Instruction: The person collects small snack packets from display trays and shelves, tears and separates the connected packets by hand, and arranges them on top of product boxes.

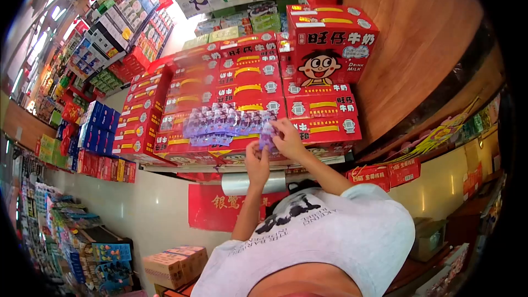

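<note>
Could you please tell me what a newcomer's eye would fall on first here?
Probably the milk box with its cartoon face, standing on the right of the red stack. Next, the purple packets lying across the stack's near side, with the left hand and right hand holding one at their right end.

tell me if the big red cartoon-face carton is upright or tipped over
Upright. The red carton shows its cartoon face and DRINK MILK lettering right way up.

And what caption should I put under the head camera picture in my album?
Left fingers and right fingers handle a purple packet beside more purple packets on red milk boxes.
</note>
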Motion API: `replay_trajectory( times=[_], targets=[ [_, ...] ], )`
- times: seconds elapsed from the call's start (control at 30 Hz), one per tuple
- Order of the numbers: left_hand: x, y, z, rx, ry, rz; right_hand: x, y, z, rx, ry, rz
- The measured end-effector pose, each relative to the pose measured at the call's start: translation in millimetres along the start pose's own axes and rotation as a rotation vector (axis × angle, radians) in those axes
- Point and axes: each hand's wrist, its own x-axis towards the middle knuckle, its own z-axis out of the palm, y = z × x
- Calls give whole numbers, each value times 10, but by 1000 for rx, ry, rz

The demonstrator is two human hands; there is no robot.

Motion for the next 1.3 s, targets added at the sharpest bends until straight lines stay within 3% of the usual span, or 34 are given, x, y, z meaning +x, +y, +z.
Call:
replay_trajectory(
  times=[0.07, 0.17, 0.23, 0.27, 0.33, 0.4, 0.53, 0.57, 0.7, 0.87, 0.93, 1.03, 1.1, 1.23, 1.3],
  targets=[
    [181, 19, 27, 277, 13, 64, 186, 75, 14, 36, -14, -47],
    [369, 217, 122, 374, 118, 49, 408, 167, 71, 126, -36, -16],
    [452, 110, 121, 446, 159, 25, 519, 243, 118, -66, 9, -241],
    [480, 68, 115, 501, 188, 23, 545, 276, 130, -50, -9, -228],
    [516, 79, 131, 599, 204, -135, 569, 320, 134, -313, -138, -298],
    [560, 40, 141, 885, 280, 318, 568, 316, 134, -288, -206, -254],
    [579, 84, 145, 782, 248, 116, 603, 353, 161, -283, -163, -259],
    [603, 27, 133, 821, 265, 188, 597, 353, 166, -264, -150, -238],
    [635, 90, 213, 799, 266, 79, 616, 363, 153, -256, -160, -212],
    [612, 91, 266, 781, 329, 78, 599, 336, 173, -258, -153, -189],
    [616, 19, 233, 847, 328, 223, 579, 302, 185, -254, -185, -198],
    [498, 33, 231, 813, 362, 247, 579, 312, 211, -319, -173, -221],
    [370, 65, 226, 641, 240, 38, 561, 349, 225, -331, -178, -256],
    [25, 45, 192, 801, 202, 314, 523, 396, 273, -384, -160, -337],
    [-365, 117, 184, 795, 219, 255, 509, 425, 299, -413, -97, -389]
  ],
)
